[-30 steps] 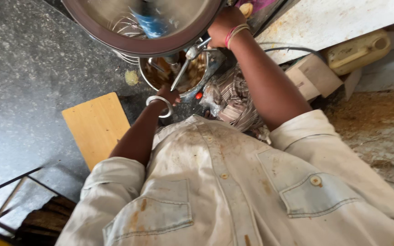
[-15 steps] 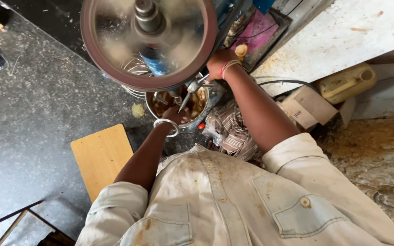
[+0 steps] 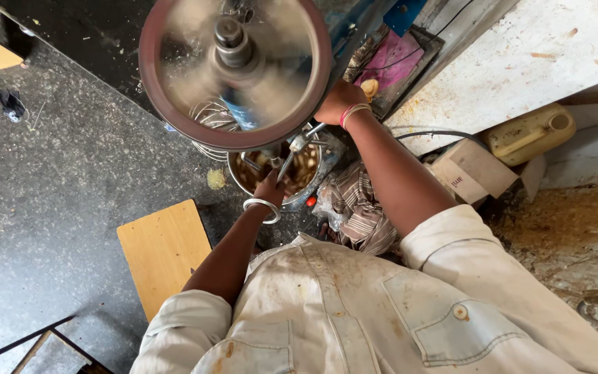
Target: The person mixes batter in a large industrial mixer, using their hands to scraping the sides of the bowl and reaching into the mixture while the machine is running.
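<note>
I look down my stained white shirt at a machine with a large spinning wheel (image 3: pixel 235 73), blurred by motion. Under it sits a round metal bowl (image 3: pixel 311 185) holding brown pieces. My left hand (image 3: pixel 269 188), a silver bangle on the wrist, reaches into the bowl's near rim; its fingers are partly hidden, so their grip is unclear. My right hand (image 3: pixel 339 102), with red and pink wrist bands, is closed on a part of the machine beside the wheel, above a metal lever (image 3: pixel 297 147).
A wooden board (image 3: pixel 164 253) lies on the dark speckled floor at my left. A striped cloth (image 3: pixel 360 211) and plastic lie by the bowl. A cardboard box (image 3: pixel 468 171) and a yellow jerrycan (image 3: pixel 531 131) stand at the right by a white wall.
The view has tilted so the wheel sits lower and fuller in frame. My right hand stays up by the machine and my left hand stays at the bowl.
</note>
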